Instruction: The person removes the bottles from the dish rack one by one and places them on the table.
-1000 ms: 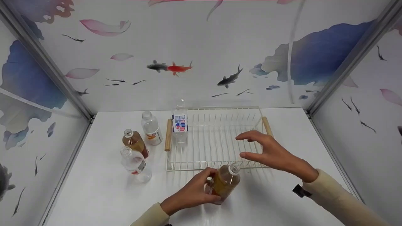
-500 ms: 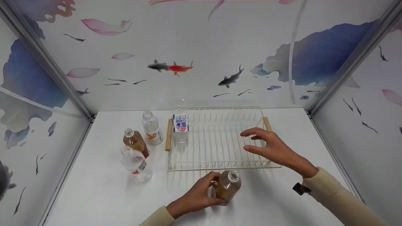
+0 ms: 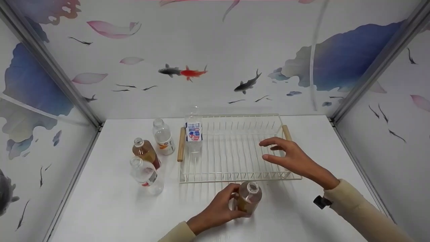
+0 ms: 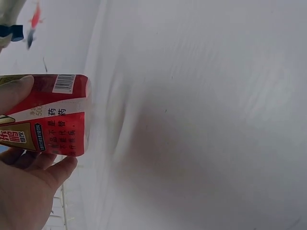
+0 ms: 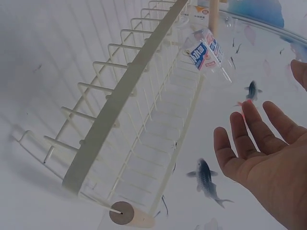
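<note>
My left hand [image 3: 218,210] grips an uncapped, amber-tinted plastic bottle [image 3: 249,198] in front of the basket. The bottle's red label [image 4: 62,115] with a barcode shows in the left wrist view, its base close over the white table. My right hand [image 3: 289,155] hovers over the right part of a cream wire basket [image 3: 231,181], fingers apart and holding nothing; the right wrist view shows its spread fingers [image 5: 259,134] beside the basket rail. At the basket's left end stands a clear bottle [image 3: 194,132] with a blue-and-white label.
Left of the basket stand a clear bottle [image 3: 163,137], a brown-tinted bottle [image 3: 146,153] and another clear bottle [image 3: 144,174], all uncapped. Wooden handles [image 3: 181,144] flank the basket. A patterned wall panel [image 3: 215,50] rises behind the white table [image 3: 100,208].
My left hand has moved a little to the right with the amber-tinted bottle, which now stands more upright. My right hand has shifted slightly right over the basket, still holding nothing.
</note>
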`<state>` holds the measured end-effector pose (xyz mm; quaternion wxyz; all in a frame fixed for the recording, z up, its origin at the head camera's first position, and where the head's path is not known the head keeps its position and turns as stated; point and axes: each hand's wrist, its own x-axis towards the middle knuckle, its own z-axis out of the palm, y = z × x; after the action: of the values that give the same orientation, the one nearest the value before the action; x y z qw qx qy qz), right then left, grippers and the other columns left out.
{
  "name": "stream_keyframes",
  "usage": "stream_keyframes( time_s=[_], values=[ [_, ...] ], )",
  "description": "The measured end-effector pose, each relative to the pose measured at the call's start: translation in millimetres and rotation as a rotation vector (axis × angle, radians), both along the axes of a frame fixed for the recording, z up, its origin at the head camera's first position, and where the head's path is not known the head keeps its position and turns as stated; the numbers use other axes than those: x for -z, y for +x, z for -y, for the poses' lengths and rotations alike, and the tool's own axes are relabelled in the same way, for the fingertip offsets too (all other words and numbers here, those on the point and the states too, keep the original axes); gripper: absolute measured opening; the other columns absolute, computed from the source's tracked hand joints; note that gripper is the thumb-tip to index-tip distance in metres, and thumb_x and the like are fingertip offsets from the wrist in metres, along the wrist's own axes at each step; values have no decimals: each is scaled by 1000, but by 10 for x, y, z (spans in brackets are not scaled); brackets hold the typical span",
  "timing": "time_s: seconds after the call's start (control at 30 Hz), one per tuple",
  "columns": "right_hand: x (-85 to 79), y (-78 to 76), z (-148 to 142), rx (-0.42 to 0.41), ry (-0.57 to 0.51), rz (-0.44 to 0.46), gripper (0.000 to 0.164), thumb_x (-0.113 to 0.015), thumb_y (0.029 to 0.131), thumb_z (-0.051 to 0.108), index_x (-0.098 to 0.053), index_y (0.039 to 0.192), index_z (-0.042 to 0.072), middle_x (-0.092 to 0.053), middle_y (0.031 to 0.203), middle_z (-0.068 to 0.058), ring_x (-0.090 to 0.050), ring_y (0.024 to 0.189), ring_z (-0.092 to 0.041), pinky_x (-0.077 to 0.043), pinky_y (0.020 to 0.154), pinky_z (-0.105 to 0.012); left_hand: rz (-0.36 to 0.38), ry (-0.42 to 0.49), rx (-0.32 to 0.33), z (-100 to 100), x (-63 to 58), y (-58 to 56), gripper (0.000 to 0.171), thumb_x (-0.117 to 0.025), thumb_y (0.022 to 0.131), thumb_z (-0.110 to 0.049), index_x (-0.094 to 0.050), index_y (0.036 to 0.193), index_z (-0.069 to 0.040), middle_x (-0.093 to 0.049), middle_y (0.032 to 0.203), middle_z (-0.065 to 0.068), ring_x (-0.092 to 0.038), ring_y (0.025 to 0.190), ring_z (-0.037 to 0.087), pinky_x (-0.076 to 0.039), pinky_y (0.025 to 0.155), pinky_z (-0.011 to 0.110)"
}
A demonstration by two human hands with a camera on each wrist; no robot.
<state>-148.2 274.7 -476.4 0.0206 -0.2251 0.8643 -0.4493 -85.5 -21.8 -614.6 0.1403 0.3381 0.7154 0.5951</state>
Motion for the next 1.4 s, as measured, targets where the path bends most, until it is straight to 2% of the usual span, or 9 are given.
stream_keyframes(
  time_s=[0.23,0.5,0.87,1.0,1.1,1.2,1.27,1.4],
  values=[
    [57,-34,-4,1,14,-4,41,-81,103,25,-71,142,15,-69,146,-5,-64,138,-26,-54,114,-51,14,-4,-42,-76,38,11,78,-94,91,-21,-49,154,-27,-58,150,-10,-59,137,12,-51,119,41],
    [102,-53,-8,7,-1,0,39,-80,104,23,-72,141,13,-70,145,-8,-64,137,-31,-52,114,-62,-25,-6,-55,-122,79,20,77,-94,91,-16,-49,153,-25,-58,148,-8,-59,135,11,-53,116,38],
    [140,-77,-18,12,-13,22,39,-81,104,26,-72,140,15,-70,145,-8,-64,137,-30,-52,114,-61,-3,6,-57,-149,166,21,76,-92,92,-16,-48,153,-28,-58,151,-9,-59,139,11,-49,121,36],
    [158,-89,-15,14,-12,35,38,-81,103,28,-73,139,18,-70,143,-2,-65,136,-24,-54,113,-59,-31,22,-54,-145,198,35,77,-92,91,-10,-47,153,-25,-58,151,-6,-59,140,12,-48,122,36],
    [167,-96,-13,8,-20,37,38,-81,103,27,-73,139,19,-70,143,2,-65,136,-26,-54,113,-57,-58,30,-58,-139,215,42,78,-91,90,-6,-47,153,-23,-58,151,-5,-59,140,13,-48,122,36],
    [180,-106,-14,3,-25,36,38,-81,103,27,-72,140,18,-70,144,-1,-64,137,-31,-53,114,-59,-85,17,-64,-135,223,43,78,-91,90,-7,-47,152,-23,-59,150,-5,-60,138,11,-50,120,35],
    [185,-113,-14,3,-24,40,38,-80,104,27,-72,140,17,-70,145,-3,-64,137,-28,-52,114,-61,-101,7,-64,-133,230,39,77,-91,91,-8,-47,153,-23,-59,149,-6,-60,135,10,-52,116,33],
    [181,-129,-3,11,-13,44,39,-81,104,28,-72,140,17,-69,145,-7,-64,136,-24,-53,114,-55,-137,-9,-68,-129,231,27,77,-91,92,-9,-45,153,-22,-59,147,-5,-61,131,8,-55,110,31]
  ],
)
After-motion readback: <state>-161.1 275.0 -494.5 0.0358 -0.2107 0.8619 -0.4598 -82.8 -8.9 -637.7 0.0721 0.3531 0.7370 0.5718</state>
